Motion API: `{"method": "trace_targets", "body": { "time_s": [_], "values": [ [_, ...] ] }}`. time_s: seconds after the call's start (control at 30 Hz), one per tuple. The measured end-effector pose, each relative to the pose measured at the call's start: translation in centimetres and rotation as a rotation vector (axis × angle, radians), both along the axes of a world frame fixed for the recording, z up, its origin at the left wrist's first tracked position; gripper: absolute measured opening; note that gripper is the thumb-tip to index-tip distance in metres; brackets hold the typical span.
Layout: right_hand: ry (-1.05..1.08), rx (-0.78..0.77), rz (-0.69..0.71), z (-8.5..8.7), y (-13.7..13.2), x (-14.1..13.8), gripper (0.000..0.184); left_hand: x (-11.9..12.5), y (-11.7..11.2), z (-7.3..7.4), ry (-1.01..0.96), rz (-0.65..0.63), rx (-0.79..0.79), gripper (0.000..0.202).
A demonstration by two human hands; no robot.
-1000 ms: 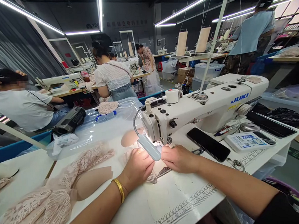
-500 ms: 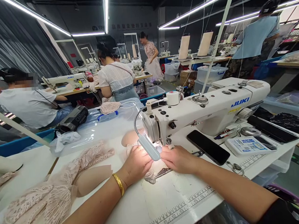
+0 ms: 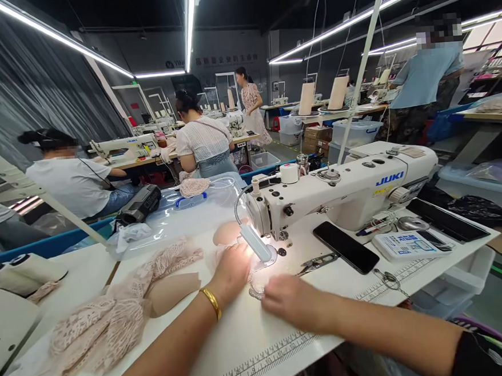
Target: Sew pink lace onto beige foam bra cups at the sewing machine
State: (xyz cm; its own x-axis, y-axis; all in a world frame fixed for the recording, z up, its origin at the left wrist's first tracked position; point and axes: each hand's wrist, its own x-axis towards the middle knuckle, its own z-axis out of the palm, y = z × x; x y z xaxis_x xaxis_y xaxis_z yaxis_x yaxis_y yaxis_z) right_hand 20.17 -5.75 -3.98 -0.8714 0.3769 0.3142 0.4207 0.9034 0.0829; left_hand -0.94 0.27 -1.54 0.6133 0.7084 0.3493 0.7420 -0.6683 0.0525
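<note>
My left hand [image 3: 231,271], with a gold bangle on the wrist, lies with fingers down on a small pale lace piece [image 3: 255,291] beside the lit needle area of a white JUKI sewing machine [image 3: 341,190]. My right hand [image 3: 290,303] hovers near the same lace piece, closer to me than the machine; motion smears it and its fingers are unclear. A small machine lamp [image 3: 255,242] shines on the spot. Thread snips [image 3: 317,261] lie on the table to the right of the needle.
A heap of pink lace and beige cups [image 3: 126,308] lies at left. A black phone [image 3: 345,246], a control panel [image 3: 403,246] and a tablet [image 3: 446,218] sit right of the machine. A ruler strip [image 3: 263,364] runs along the table's near edge. Other people sew at machines behind.
My right hand has pulled back from the needle towards me and slightly left. The snips now show on the table. My view has tilted and shifted a little.
</note>
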Motion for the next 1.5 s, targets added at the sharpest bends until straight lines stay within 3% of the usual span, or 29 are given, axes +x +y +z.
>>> {"method": "trace_targets", "body": {
  "time_s": [0.07, 0.1, 0.13, 0.17, 0.27, 0.3, 0.37, 0.47, 0.57, 0.63, 0.7, 0.73, 0.8, 0.83, 0.87, 0.9, 0.97, 1.03, 1.07, 1.17, 1.3, 1.5],
  "values": [
    [0.026, -0.068, 0.283, 0.0, -3.1, -0.4, 0.006, -1.0, -0.4, -0.2, -0.031, 0.028, -0.001, 0.024],
    [0.073, -0.131, 0.376, 0.0, -4.2, -0.4, 0.007, -1.5, -0.8, -0.2, -0.052, 0.037, -0.003, 0.025],
    [0.147, -0.228, 0.374, 0.1, -4.8, -0.3, 0.009, -1.9, -1.5, -0.1, -0.077, 0.039, -0.006, 0.027],
    [0.252, -0.359, 0.283, 0.3, -5.0, -0.1, 0.011, -2.3, -2.5, 0.0, -0.102, 0.033, -0.011, 0.028],
    [0.645, -0.908, -0.199, 1.0, -3.7, -0.1, 0.028, -3.0, -6.3, 0.5, -0.187, 0.003, -0.047, 0.03],
    [0.76, -1.109, -0.254, 1.2, -3.0, -0.4, 0.039, -3.1, -7.6, 0.6, -0.228, -0.015, -0.089, 0.03],
    [0.923, -1.412, -0.21, 1.8, -2.1, -1.3, 0.058, -3.7, -10.0, 0.8, -0.299, -0.056, -0.215, 0.037],
    [1.091, -1.611, -0.118, 2.4, -2.4, -2.7, 0.061, -6.1, -11.8, 0.8, -0.358, 0.011, -0.365, 0.046],
    [1.29, -1.694, -0.216, 2.5, -3.4, -3.3, 0.059, -9.3, -12.7, 0.8, -0.495, 0.387, -0.323, 0.034],
    [1.406, -1.739, -0.283, 2.4, -3.8, -3.4, 0.061, -10.0, -14.1, 1.1, -0.692, 0.623, -0.263, 0.031],
    [1.489, -1.772, -0.283, 2.3, -4.3, -3.6, 0.062, -8.5, -16.4, 1.2, -0.964, 0.649, -0.4, 0.034],
    [1.52, -1.78, -0.264, 2.2, -4.6, -3.8, 0.061, -7.1, -17.6, 1.1, -1.11, 0.537, -0.638, 0.036],
    [1.563, -1.787, -0.221, 2.3, -5.6, -4.0, 0.056, -3.4, -19.7, 0.7, -1.344, 0.246, -1.336, 0.052],
    [1.569, -1.791, -0.202, 2.4, -6.2, -4.1, 0.053, -1.7, -20.3, 0.4, -1.46, 0.17, -1.599, 0.06],
    [1.57, -1.792, -0.184, 2.5, -6.9, -4.1, 0.05, -0.1, -20.6, 0.2, -1.587, 0.157, -1.728, 0.062],
    [1.56, -1.792, -0.164, 2.6, -7.7, -3.9, 0.048, 1.1, -20.5, 0.0, -1.759, 0.2, -1.677, 0.057],
    [1.5, -1.791, -0.125, 2.7, -9.2, -3.3, 0.046, 2.4, -19.4, -0.1, -2.065, 0.304, -1.387, 0.041],
    [1.407, -1.787, -0.088, 2.5, -10.0, -2.4, 0.047, 2.6, -18.1, 0.4, -2.182, 0.372, -1.126, 0.034],
    [1.364, -1.777, -0.075, 2.4, -10.2, -2.1, 0.05, 2.5, -17.6, 0.7, -2.175, 0.379, -1.07, 0.034],
    [1.316, -1.727, -0.088, 2.1, -9.6, -1.5, 0.061, 2.1, -17.1, 1.5, -2.075, 0.315, -1.121, 0.038],
    [1.413, -1.651, -0.227, 1.8, -8.4, -1.8, 0.066, 2.2, -17.5, 1.2, -2.079, 0.262, -1.29, 0.037],
    [1.365, -1.55, -0.22, 1.1, -9.0, -2.4, 0.063, 2.8, -16.6, 1.1, -2.103, 0.297, -1.034, 0.035]
  ]
}}
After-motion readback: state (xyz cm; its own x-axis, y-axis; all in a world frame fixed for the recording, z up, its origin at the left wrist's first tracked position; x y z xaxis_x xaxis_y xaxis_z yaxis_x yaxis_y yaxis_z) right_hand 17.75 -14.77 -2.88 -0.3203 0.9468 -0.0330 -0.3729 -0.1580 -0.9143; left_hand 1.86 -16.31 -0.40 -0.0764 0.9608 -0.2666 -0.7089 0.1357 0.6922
